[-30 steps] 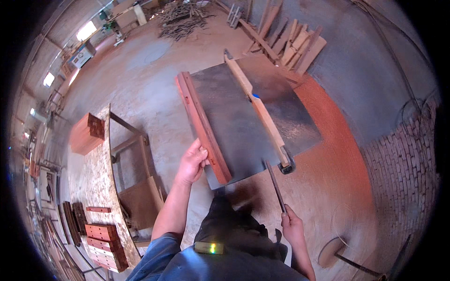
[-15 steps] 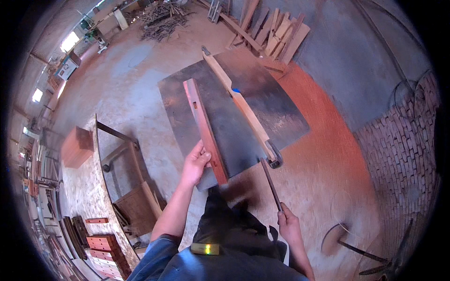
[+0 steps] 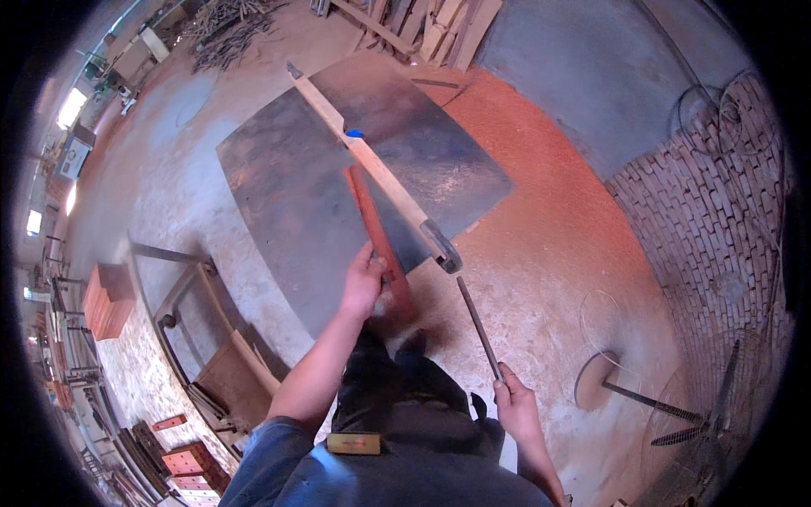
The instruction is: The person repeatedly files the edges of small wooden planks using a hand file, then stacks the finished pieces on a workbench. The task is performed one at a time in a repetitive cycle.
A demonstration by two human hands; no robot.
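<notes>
My left hand [image 3: 363,283] is closed round a reddish wooden bar [image 3: 367,205], near its close end, which is blurred. The bar is held over the left part of a dark, flat tabletop [image 3: 274,182]. My right hand [image 3: 517,406] grips the near end of a thin dark rod [image 3: 478,326], perhaps a file; its kind is not clear. The rod's far tip is close to the dark end piece of a pale wooden fence [image 3: 389,188]. That fence crosses the tabletop at a slant, with a blue spot at its notch.
On the left, a bench [image 3: 139,372] bears a reddish wooden block [image 3: 108,302] and stacked slotted pieces [image 3: 193,463]. A fan [image 3: 714,422] stands at the lower right, by a brick stack [image 3: 701,211]. Boards [image 3: 439,29] lean at the back beside scrap wood [image 3: 224,34].
The whole view has shifted, so the tabletop sits further left. The reddish bar has been turned and drawn closer to me. Both hands keep their holds.
</notes>
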